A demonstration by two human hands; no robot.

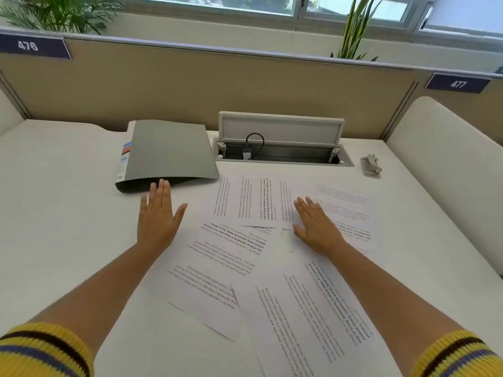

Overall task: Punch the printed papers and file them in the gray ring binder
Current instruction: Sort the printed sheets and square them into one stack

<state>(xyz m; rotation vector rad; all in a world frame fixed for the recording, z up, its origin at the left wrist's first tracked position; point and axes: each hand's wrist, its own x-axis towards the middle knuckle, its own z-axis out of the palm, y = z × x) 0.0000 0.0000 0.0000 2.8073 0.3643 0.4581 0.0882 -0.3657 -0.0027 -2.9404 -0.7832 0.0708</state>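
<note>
One view only, head-mounted, looking forward and steeply down over the white desk [68, 213]. Both forearms reach in from the bottom corners, so the lens sits close above and behind the left hand [158, 216] and right hand [315, 227]. Beyond the fingertips the beige partition [217, 85] closes the view, windows [212, 4] along the top edge. Wide-angle bend shows at the margins.

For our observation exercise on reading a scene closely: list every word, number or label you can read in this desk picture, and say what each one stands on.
"476": white number on the dark plate at the partition's upper left.
"477": white number on the dark plate at the partition's right.
Binder spine label: coloured stripes and small print, too small to read.
Printed papers: paragraphs lie turned and blurred; not reliably readable.
Hole punch: no text visible.
</note>
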